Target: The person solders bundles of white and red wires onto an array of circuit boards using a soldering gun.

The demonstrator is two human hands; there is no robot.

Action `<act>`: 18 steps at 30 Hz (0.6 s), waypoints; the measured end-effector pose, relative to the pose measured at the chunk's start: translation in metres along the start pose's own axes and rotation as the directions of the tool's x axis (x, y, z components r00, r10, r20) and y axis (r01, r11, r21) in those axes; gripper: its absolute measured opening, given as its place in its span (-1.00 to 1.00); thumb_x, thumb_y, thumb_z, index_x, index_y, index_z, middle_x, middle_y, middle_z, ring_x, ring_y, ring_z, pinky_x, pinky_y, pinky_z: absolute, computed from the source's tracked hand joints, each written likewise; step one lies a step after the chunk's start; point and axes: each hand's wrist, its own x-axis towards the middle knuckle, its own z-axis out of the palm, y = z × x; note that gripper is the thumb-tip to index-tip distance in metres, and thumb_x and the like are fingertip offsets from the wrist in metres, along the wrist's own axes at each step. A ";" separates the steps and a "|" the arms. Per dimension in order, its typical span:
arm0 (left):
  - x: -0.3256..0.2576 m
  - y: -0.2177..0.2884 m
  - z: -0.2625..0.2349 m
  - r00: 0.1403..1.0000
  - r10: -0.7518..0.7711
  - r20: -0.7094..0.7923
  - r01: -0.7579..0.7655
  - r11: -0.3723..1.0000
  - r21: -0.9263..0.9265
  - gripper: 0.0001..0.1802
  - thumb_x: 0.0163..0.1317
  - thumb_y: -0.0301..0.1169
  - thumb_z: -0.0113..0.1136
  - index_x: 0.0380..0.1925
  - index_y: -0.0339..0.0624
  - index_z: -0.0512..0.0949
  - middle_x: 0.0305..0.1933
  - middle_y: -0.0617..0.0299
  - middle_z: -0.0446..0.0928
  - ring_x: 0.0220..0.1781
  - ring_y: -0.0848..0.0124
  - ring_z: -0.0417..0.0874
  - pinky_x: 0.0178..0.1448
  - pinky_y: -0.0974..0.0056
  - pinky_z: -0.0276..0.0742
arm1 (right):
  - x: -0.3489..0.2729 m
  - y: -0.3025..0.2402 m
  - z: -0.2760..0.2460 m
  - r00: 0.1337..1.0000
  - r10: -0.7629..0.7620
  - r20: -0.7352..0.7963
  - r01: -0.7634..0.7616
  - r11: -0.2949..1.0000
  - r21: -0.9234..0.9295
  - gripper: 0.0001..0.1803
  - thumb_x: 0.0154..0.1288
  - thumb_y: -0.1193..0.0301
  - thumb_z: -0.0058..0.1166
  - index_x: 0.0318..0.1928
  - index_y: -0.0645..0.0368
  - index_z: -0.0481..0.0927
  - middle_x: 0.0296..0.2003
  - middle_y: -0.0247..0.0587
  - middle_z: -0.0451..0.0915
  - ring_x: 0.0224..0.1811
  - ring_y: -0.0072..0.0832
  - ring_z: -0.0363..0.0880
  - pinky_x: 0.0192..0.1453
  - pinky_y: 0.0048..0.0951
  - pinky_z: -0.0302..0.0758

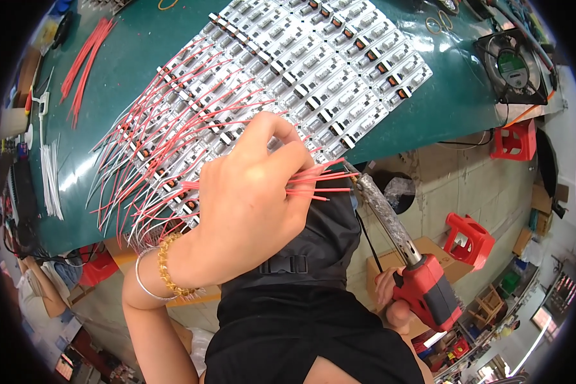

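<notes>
Within the left hand (pixel 256 189) lie several red wires (pixel 329 190).

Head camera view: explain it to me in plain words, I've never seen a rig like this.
There is no robot here, just a person's bare hands. The single picture comes from a fisheye camera worn on the head, looking down, so edges curve. On the green table lies a panel of small circuit boards, many trailing red and white wires. Further left are loose red wires and white wires; a fan stands at the right. The left hand holds a bunch of red wires; the right hand grips a red-handled soldering tool.
</notes>
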 end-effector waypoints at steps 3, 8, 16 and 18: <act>0.002 0.001 0.001 1.000 0.006 0.006 -0.006 1.000 0.000 -0.91 0.00 -0.53 0.33 -0.53 -0.23 0.58 -0.29 0.18 0.49 -0.56 0.20 0.56 -0.52 0.15 0.41 | 0.000 0.005 0.000 0.999 -0.035 -0.015 0.034 0.997 -0.066 -0.27 0.09 -0.33 0.18 -0.70 0.08 0.38 -0.73 -0.40 0.34 -0.70 -0.43 0.35 -0.59 -0.42 0.20; 0.003 0.002 0.001 1.000 -0.010 0.008 0.010 1.000 0.024 -0.91 -0.01 -0.51 0.33 -0.53 -0.23 0.58 -0.31 0.18 0.50 -0.54 0.18 0.57 -0.50 0.14 0.43 | -0.006 0.019 0.000 0.999 -0.012 -0.047 0.011 1.000 -0.007 -0.49 0.05 -0.05 0.32 -0.65 0.11 0.50 -0.73 -0.38 0.37 -0.70 -0.41 0.38 -0.58 -0.44 0.23; 0.004 0.003 0.001 1.000 -0.011 0.008 0.011 0.998 0.056 -0.91 0.00 -0.49 0.32 -0.53 -0.24 0.59 -0.32 0.16 0.51 -0.53 0.16 0.59 -0.50 0.13 0.45 | -0.003 0.007 0.007 0.989 -0.060 -0.134 0.026 0.970 -0.242 -0.45 0.10 -0.17 0.25 -0.49 0.11 0.66 -0.64 -0.29 0.50 -0.63 -0.35 0.48 -0.51 -0.37 0.36; 0.004 0.003 0.001 1.000 -0.008 0.002 0.008 0.999 0.051 -0.91 0.01 -0.49 0.32 -0.53 -0.24 0.59 -0.33 0.16 0.51 -0.53 0.16 0.59 -0.50 0.13 0.45 | -0.004 0.010 -0.001 0.994 -0.072 -0.082 0.051 0.972 -0.228 -0.40 0.12 -0.22 0.21 -0.51 0.12 0.64 -0.64 -0.27 0.49 -0.62 -0.33 0.48 -0.51 -0.36 0.37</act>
